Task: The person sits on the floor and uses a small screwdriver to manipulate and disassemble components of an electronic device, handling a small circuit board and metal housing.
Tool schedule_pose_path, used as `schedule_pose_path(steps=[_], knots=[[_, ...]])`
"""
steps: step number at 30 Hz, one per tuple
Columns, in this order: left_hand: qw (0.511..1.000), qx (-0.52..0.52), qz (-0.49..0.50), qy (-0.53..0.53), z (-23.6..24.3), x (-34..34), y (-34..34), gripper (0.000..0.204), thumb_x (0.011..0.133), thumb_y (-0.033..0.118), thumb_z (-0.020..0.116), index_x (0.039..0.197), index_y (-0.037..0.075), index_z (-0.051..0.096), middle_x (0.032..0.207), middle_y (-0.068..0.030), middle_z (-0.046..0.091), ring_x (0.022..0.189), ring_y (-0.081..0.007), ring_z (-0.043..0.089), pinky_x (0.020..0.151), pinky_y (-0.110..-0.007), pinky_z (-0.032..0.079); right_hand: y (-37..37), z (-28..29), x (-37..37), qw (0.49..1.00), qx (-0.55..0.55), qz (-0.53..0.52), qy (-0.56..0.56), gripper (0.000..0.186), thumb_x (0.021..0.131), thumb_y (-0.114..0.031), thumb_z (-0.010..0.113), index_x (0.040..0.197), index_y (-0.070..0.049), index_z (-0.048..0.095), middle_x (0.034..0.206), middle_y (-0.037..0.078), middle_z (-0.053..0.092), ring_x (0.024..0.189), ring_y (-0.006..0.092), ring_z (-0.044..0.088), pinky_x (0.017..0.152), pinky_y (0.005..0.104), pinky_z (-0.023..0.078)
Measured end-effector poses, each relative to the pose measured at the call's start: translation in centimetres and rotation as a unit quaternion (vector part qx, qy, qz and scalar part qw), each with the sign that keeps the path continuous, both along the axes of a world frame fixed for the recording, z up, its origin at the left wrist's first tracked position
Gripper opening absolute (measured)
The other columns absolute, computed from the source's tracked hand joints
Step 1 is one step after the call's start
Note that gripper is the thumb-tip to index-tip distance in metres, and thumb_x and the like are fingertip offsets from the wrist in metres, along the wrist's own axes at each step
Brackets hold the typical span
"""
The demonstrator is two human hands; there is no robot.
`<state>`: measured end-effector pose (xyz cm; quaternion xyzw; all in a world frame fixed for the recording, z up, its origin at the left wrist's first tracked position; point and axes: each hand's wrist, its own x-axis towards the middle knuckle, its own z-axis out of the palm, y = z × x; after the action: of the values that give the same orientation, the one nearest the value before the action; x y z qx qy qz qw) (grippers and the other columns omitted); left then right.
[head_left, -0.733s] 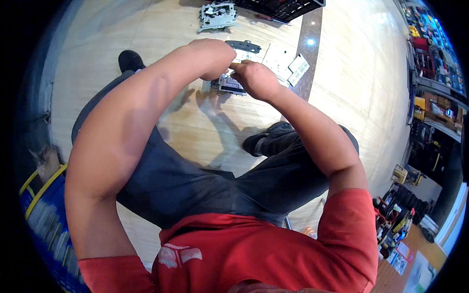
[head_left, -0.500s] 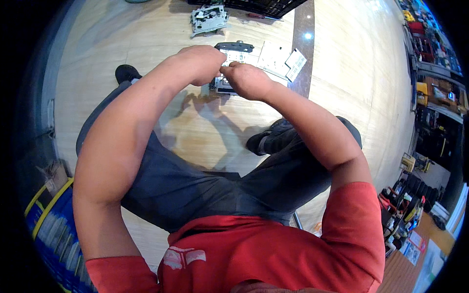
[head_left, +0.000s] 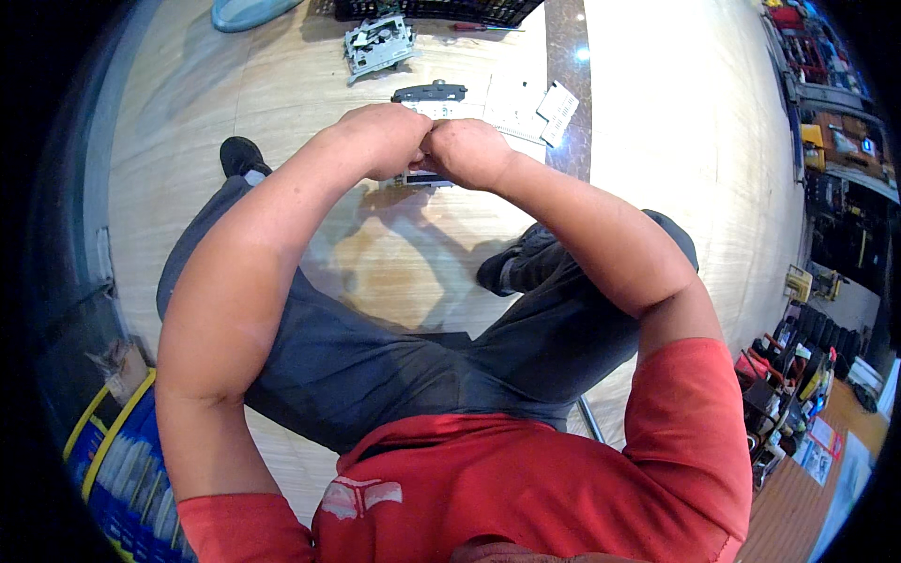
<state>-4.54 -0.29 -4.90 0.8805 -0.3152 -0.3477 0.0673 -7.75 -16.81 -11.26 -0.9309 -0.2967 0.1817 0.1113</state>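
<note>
Nearest, well short of the device, are the red shirt (head_left: 535, 469) and dark trousers (head_left: 404, 371). Between them and the device, a little to its right, is the right shoe (head_left: 507, 270); the left shoe (head_left: 242, 158) is well to its left. The device (head_left: 430, 179) lies on the floor (head_left: 657, 122), partly covered by the hands. The left hand (head_left: 387, 139) and right hand (head_left: 466, 153) meet over it, fingers curled inward; I cannot tell what, if anything, they grip. At the device's far edge is a black bar (head_left: 429, 93). Right of the device are a white panel (head_left: 511, 105) and a slotted plate (head_left: 557, 114) at the panel's right side. Beyond the device, leftward, sits a metal mechanism (head_left: 378, 45); beyond it, rightward, a screwdriver (head_left: 479, 27) lies beside a black crate (head_left: 450, 11).
</note>
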Motion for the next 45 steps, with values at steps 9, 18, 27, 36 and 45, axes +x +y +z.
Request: schedule_pose_path(steps=[9,18,27,36,45], knots=[[1.0,-0.002,0.008,-0.016,-0.3,-0.1,0.1,0.023,0.09,0.018,0.065,0.111,0.009,0.07,0.108,-0.015,0.072,0.102,-0.0328,0.069,0.084,-0.044,0.056,0.1,0.4,0.0,0.999,-0.006,0.002,0.033,0.026,0.094,-0.031,0.061,0.094,-0.007,0.071,0.094,0.017,0.072,0.09,0.0357,0.07,0.081,0.0457,0.056],[1.0,-0.005,0.015,0.009,-0.1,-0.4,0.8,0.022,0.092,0.02,0.065,0.11,0.007,0.066,0.109,-0.0169,0.07,0.106,-0.0365,0.065,0.089,-0.047,0.052,-0.1,0.5,-0.2,0.997,0.065,0.033,0.035,0.017,0.091,-0.014,0.055,0.093,-0.001,0.065,0.096,0.02,0.068,0.092,0.0401,0.067,0.083,0.0473,0.054],[0.999,-0.001,0.041,0.012,0.2,-0.2,0.5,0.022,0.091,0.02,0.066,0.108,0.008,0.069,0.106,-0.0171,0.071,0.102,-0.036,0.067,0.086,-0.046,0.053,0.6,1.1,0.2,0.997,0.015,0.035,0.072,0.022,0.094,-0.024,0.055,0.101,-0.009,0.069,0.099,0.02,0.071,0.095,0.0373,0.069,0.083,0.0473,0.055],[1.0,0.007,0.017,0.006,0.5,0.2,-0.1,0.025,0.09,0.022,0.068,0.109,0.005,0.069,0.108,-0.019,0.071,0.104,-0.0364,0.067,0.088,-0.046,0.053,-0.4,-0.3,0.3,0.998,0.032,0.024,0.055,0.029,0.097,-0.03,0.053,0.094,-0.008,0.07,0.098,0.018,0.071,0.095,0.0369,0.068,0.084,0.0491,0.054],[1.0,0.012,0.017,-0.001,-0.2,-0.3,1.8,0.03,0.091,0.024,0.07,0.112,0.005,0.064,0.107,-0.0191,0.07,0.105,-0.038,0.065,0.088,-0.048,0.052,-0.3,0.6,-0.2,0.995,0.07,0.061,0.04,0.018,0.095,-0.019,0.058,0.098,-0.003,0.065,0.091,0.02,0.067,0.092,0.0398,0.065,0.083,0.048,0.052]])
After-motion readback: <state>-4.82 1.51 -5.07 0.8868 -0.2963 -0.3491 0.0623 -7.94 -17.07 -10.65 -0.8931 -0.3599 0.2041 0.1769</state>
